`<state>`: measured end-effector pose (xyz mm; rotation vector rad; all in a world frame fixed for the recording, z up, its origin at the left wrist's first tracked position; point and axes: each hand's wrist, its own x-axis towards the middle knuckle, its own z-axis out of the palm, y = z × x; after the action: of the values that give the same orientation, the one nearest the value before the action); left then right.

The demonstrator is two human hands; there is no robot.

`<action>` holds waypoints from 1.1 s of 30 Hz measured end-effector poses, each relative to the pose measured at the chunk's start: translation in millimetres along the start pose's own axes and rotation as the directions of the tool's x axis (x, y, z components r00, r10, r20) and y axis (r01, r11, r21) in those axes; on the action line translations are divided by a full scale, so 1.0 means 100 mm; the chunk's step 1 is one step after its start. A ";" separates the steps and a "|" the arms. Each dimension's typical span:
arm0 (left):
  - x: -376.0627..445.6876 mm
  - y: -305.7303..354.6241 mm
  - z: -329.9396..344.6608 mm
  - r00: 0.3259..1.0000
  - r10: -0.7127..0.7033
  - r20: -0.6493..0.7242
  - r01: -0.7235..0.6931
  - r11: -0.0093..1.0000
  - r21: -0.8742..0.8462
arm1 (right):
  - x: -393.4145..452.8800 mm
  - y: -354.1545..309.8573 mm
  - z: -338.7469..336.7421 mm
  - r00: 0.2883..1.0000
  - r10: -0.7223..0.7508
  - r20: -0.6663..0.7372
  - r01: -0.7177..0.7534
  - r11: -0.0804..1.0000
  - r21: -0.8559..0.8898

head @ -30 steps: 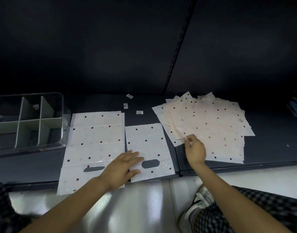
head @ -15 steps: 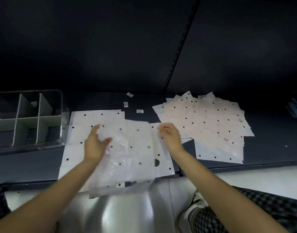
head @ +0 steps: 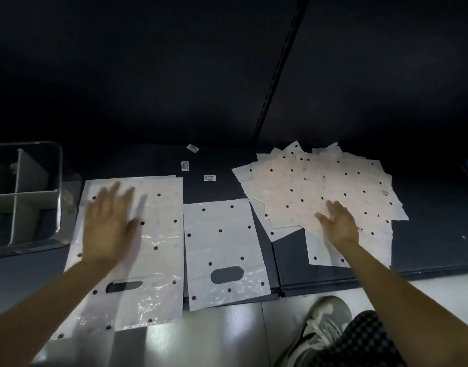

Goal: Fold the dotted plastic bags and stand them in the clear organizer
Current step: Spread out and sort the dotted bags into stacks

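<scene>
Flat dotted plastic bags lie stacked at the left (head: 153, 250), their lower ends hanging over the shelf's front edge. My left hand (head: 109, 223) is spread open and blurred over the top bag of this stack. A single narrower dotted bag (head: 222, 250) with an oval handle hole lies beside it. A fanned pile of dotted bags (head: 325, 189) sits at the right, and my right hand (head: 339, 221) rests on it with fingers apart. The clear organizer (head: 55, 186) with grey dividers stands at the far left, no bags visible in it.
Three small barcode labels (head: 185, 165) lie on the dark shelf (head: 434, 234) behind the bags. A slotted upright (head: 278, 70) runs up the dark back wall. A pale floor, my shoe (head: 323, 324) and a checkered trouser leg are below the shelf edge.
A bag taken from the right pile has been carried left and laid on the left stack. My left hand now sweeps over it and my right hand has returned to the right pile.
</scene>
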<state>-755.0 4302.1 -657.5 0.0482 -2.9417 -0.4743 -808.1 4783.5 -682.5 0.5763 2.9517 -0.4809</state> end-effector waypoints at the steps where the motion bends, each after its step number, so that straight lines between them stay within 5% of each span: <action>1: -0.07 0.06 0.06 0.995 0.064 0.076 -0.067 0.997 0.029 | -0.01 0.00 0.01 0.998 0.008 -0.067 -0.004 0.998 0.058; 5: -0.33 0.11 0.32 0.930 0.093 0.357 -0.115 0.993 0.041 | -0.11 -0.05 -0.03 0.968 0.053 -0.246 -0.009 0.984 0.179; 11: -0.31 0.24 0.29 0.932 0.061 0.358 -0.042 0.997 -0.060 | -0.28 -0.22 -0.11 0.974 -0.162 -0.158 0.172 0.984 0.051; 15: -0.38 0.49 0.15 0.947 0.106 0.304 0.016 0.928 -0.373 | -0.51 -0.56 -0.10 0.955 -0.256 -0.149 0.277 0.950 0.142; 22: -0.49 0.76 0.03 0.950 -0.009 0.313 0.231 0.694 -0.682 | -1.02 -1.13 0.04 0.717 -0.695 0.055 0.666 0.706 0.241; 26: -0.50 0.80 0.00 0.868 -0.231 0.439 0.492 0.295 -0.819 | -1.11 -1.11 0.09 0.676 -0.689 0.262 0.620 0.724 0.303; 27: -0.51 0.82 0.01 0.845 -0.234 0.481 0.531 0.260 -0.806 | -1.11 -1.09 0.09 0.669 -0.682 0.297 0.613 0.731 0.299; 28: -0.52 0.84 0.03 0.840 -0.207 0.501 0.542 0.305 -0.783 | -1.11 -1.07 0.11 0.664 -0.671 0.330 0.603 0.741 0.295; 30: -0.58 0.86 0.12 0.879 -0.102 0.466 0.438 0.557 -0.706 | -1.07 -1.02 0.13 0.651 -0.650 0.393 0.600 0.757 0.258; 32: -0.64 0.88 0.21 0.910 0.082 0.407 0.115 0.892 -0.436 | -1.01 -0.96 0.12 0.659 -0.639 0.397 0.622 0.760 0.190; 33: -0.67 0.90 0.25 0.892 0.185 0.412 -0.082 0.964 -0.255 | -0.96 -0.92 0.10 0.687 -0.637 0.351 0.628 0.763 0.156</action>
<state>-693.7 4398.8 -662.4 -0.3322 -3.2558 -0.9083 -753.7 4666.0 -650.8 -0.5376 2.6692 -0.5928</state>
